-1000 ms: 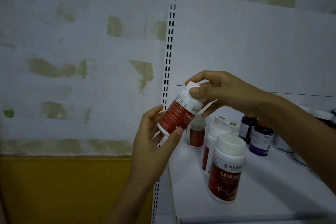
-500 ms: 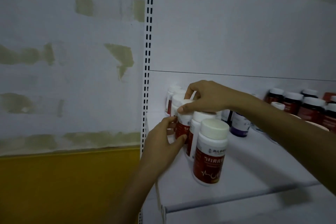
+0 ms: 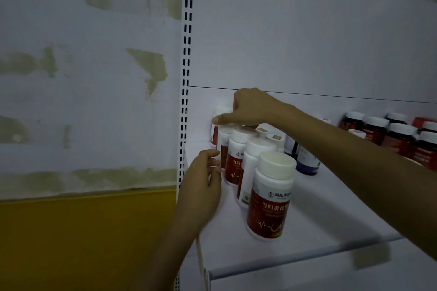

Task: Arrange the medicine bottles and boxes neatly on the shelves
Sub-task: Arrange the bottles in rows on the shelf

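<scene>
A row of white medicine bottles with red labels runs front to back along the left end of the white shelf (image 3: 331,208); the nearest one (image 3: 269,198) stands upright. My right hand (image 3: 253,108) reaches over the back of the row and grips the cap of a white bottle (image 3: 224,143) from above, thumb lying along its top. My left hand (image 3: 203,182) hovers beside that bottle's label with loosely curled fingers, holding nothing. The rearmost bottle (image 3: 221,111) is partly hidden behind my thumb.
Several dark bottles with white caps (image 3: 399,139) and a red box (image 3: 423,120) stand at the shelf's right. A dark purple-labelled bottle (image 3: 307,160) sits behind the white row. The slotted upright post (image 3: 185,78) borders the shelf's left end, beside the wall.
The bottle I held tilted in both hands has been set upright into the white row. My right hand has shifted toward the back; my left hand has come off the bottle's side.
</scene>
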A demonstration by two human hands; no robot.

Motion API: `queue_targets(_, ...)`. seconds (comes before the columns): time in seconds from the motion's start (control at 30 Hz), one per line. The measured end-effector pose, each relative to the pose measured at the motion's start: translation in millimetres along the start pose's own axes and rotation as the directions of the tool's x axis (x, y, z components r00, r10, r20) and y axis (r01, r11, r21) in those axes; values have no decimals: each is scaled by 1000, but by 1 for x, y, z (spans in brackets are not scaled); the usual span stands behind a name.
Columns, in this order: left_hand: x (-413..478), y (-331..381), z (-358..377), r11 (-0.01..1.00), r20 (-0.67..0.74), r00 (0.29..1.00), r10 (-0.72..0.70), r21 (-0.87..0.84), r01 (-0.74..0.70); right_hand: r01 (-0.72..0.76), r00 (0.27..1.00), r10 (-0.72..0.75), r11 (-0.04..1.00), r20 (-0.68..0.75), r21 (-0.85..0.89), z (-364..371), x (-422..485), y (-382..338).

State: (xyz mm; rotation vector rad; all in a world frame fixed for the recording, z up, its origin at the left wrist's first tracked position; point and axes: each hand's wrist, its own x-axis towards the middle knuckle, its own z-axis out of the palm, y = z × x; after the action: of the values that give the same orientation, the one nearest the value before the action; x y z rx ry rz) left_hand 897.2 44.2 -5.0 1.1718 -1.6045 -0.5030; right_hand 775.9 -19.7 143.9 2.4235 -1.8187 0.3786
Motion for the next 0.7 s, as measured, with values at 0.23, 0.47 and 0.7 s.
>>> queue_targets(0.23, 0, 1, 1, 999, -65, 998, -25, -27, 23, 48, 999, -48, 996, -1, 78, -3, 3, -14)
queue_targets(0.47, -4, 17, -9, 889, -162, 964, -212, -442, 121, 179, 982, -183, 815, -48, 551, -47, -30, -14)
queue_targets(0.7, -23, 57, -51, 670, -74, 978, -193, -739, 77, 257, 930, -364, 552, -48, 793, -58, -65, -12)
